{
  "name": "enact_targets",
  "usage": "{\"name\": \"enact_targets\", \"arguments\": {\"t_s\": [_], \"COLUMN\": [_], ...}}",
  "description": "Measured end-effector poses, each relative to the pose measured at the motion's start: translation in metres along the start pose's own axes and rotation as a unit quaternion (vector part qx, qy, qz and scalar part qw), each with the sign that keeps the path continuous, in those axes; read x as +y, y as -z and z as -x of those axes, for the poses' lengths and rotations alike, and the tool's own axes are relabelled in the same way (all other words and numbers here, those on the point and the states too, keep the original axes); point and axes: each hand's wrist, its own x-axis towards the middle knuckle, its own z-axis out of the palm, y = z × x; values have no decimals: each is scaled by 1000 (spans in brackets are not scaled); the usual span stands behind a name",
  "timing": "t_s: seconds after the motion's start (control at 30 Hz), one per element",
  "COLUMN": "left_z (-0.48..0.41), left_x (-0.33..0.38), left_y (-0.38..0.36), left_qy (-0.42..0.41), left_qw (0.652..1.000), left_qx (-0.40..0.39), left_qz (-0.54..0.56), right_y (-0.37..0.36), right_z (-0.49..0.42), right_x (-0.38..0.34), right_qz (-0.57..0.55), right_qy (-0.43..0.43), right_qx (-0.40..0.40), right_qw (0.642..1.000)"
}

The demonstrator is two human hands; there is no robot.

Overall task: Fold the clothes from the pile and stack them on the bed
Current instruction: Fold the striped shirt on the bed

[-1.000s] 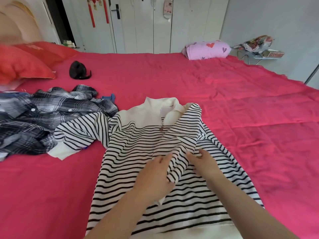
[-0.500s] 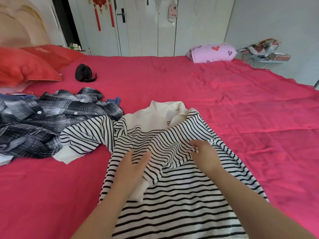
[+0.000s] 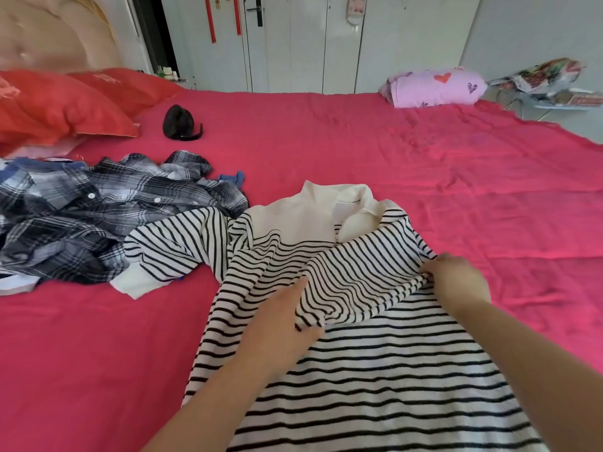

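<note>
You face a wide bed under a wrinkled magenta-pink sheet (image 3: 359, 151), with even daylight across it. A padded beige headboard (image 3: 55, 31) sits at your far left, two red-orange pillows (image 3: 58, 106) below it. Behind the bed are white panelled wardrobe doors (image 3: 293, 44) with a black lever handle (image 3: 258, 11); red tassels (image 3: 212, 21) hang left of it. At your right is a pale grey wall (image 3: 528, 27), with a small metal rack (image 3: 567, 104) heaped with printed cloth (image 3: 541, 73).

A: What has shifted?
B: The right hand (image 3: 456, 278) slid out to the striped sweater's (image 3: 375, 386) side edge, away from the left hand (image 3: 277, 324).
A: And the sleeve (image 3: 359, 275)?
B: Drawn out between them, it now lies crosswise instead of slanting down.
</note>
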Motion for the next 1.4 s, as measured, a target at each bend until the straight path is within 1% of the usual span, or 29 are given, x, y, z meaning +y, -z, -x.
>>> {"name": "enact_targets", "arguments": {"t_s": [0.03, 0.07, 0.13, 0.2, 0.23, 0.27, 0.37, 0.4, 0.43, 0.5, 0.53, 0.57, 0.63, 0.67, 0.73, 0.8, 0.87, 0.93, 1.03, 1.13, 1.2, 1.33, 1.4], "left_z": [3, 6, 13, 17, 18, 20, 23, 25, 27, 31, 32, 33, 32, 30, 21, 10, 2, -3, -5, -3, 1, -3, -16], "left_x": [-1, -3, -6, -6, -4, -2, 7, 9, 10, 10, 9, 7, 8, 10, 14, 14, 9, 5, 4, 2, 1, 8, 19], "left_y": [-2, -5, -11, -15, -15, -16, -14, -13, -10, -4, -2, 0, 5, 7, 7, 1, -8, -15, -19, -15, -14, -12, -10], "left_qy": [-21, -32, -40, -45, -41, -35, -26, -21, -12, 15, 29, 42, 55, 53, 47, 67, 88, 94, 62, 47, 45, 35, 14], "left_qw": [999, 995, 979, 974, 974, 973, 961, 957, 954, 945, 941, 939, 951, 962, 987, 996, 994, 990, 991, 989, 985, 968, 969], "left_qx": [-18, -38, -51, -48, -54, -64, -84, -85, -83, -84, -97, -114, -138, -131, -84, -31, -12, -8, 32, 81, 80, 101, 111], "left_qz": [-32, -88, -191, -216, -216, -221, -261, -275, -288, -315, -324, -321, -271, -232, -132, -54, -69, -104, -113, -116, -144, -227, -221], "right_y": [5, 9, 13, 12, 10, 7, -4, -7, -11, -14, -13, -11, -2, 2, 7, 5, 0, -7, -15, -14, -12, -11, -11], "right_z": [-2, -4, -4, 0, 3, 7, 15, 18, 20, 23, 22, 22, 23, 23, 26, 30, 33, 37, 42, 40, 37, 32, 28], "right_x": [9, 19, 34, 37, 35, 31, 10, 3, -2, -5, -6, -8, -17, -23, -36, -47, -51, -49, -43, -41, -37, -31, -32], "right_qz": [1, -7, -35, -55, -58, -62, -110, -114, -109, -56, -26, -6, 13, 6, -26, -63, -91, -87, -71, -87, -92, -99, -112], "right_qy": [-16, -38, -78, -93, -85, -59, 69, 88, 79, 12, -9, -18, -21, -14, 17, 42, 36, 22, 18, 11, -2, -10, -7], "right_qx": [16, 27, 27, 9, 10, 26, 82, 60, 8, -125, -162, -172, -145, -119, -75, -61, -73, -106, -137, -105, -83, -109, -83], "right_qw": [1000, 999, 996, 994, 995, 996, 988, 988, 991, 990, 986, 985, 989, 993, 997, 995, 993, 990, 988, 991, 992, 989, 990]}}
